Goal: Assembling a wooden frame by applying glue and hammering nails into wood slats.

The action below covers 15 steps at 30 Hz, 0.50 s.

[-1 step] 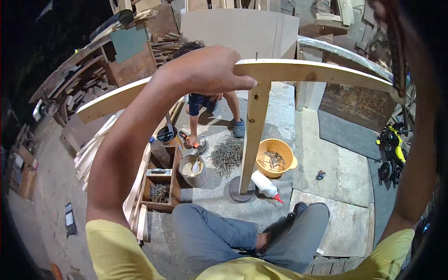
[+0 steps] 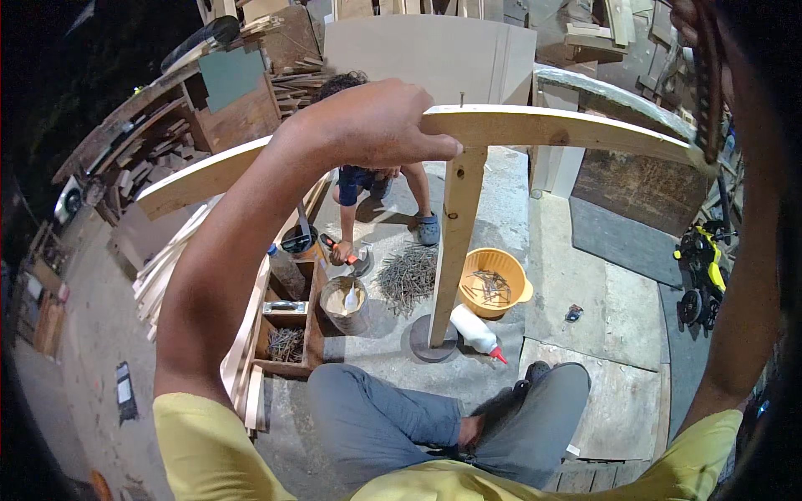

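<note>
Up front, left hand [image 2: 376, 125] clamps the curved plank [image 2: 543, 127] over the upright post [image 2: 455, 242], steadying the joint by a standing nail [image 2: 461, 99]. Right hand [image 2: 697, 50] raised far right gripping a dark tool; grip detail unclear.

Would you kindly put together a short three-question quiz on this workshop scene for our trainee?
1. True or false: the left hand grips the curved wooden rail where the upright wooden post meets it.
2. What lies inside the orange bowl? A) nails B) glue C) sawdust
3. Fill in: the white bottle lying by the post's foot has a ___ tip.

Key: 1 true; 2 A; 3 red.
</note>
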{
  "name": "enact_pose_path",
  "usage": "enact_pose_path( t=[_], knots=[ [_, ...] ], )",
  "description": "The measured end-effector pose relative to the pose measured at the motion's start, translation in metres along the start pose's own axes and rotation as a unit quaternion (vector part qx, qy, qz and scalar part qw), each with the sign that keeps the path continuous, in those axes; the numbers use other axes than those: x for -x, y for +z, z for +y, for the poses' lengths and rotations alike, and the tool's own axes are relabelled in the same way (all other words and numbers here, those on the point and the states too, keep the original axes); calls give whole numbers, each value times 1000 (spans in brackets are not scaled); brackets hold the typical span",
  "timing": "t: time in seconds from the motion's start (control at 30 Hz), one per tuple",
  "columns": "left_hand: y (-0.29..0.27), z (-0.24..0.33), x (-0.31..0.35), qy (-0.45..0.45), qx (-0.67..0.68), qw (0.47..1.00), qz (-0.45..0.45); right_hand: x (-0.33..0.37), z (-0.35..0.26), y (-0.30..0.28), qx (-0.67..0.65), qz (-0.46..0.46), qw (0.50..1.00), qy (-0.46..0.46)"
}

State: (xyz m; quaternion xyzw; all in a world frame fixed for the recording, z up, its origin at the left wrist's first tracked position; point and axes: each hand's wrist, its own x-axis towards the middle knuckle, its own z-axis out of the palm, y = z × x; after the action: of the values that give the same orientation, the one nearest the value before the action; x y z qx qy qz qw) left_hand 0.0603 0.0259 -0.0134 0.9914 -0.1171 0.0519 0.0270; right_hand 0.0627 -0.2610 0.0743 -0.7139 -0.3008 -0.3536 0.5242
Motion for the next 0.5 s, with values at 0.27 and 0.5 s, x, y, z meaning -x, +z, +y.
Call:
enact_pose_path(
  t=[0.27, 0.5],
  knots=[
    [-1, 2, 7, 39, -25, 998, 49, 16, 55, 2, 232, -329, 913, -61],
    [0, 2, 0, -9, -10, 1000, -2, 3, 85, -39, 307, -105, 940, -101]
  ],
)
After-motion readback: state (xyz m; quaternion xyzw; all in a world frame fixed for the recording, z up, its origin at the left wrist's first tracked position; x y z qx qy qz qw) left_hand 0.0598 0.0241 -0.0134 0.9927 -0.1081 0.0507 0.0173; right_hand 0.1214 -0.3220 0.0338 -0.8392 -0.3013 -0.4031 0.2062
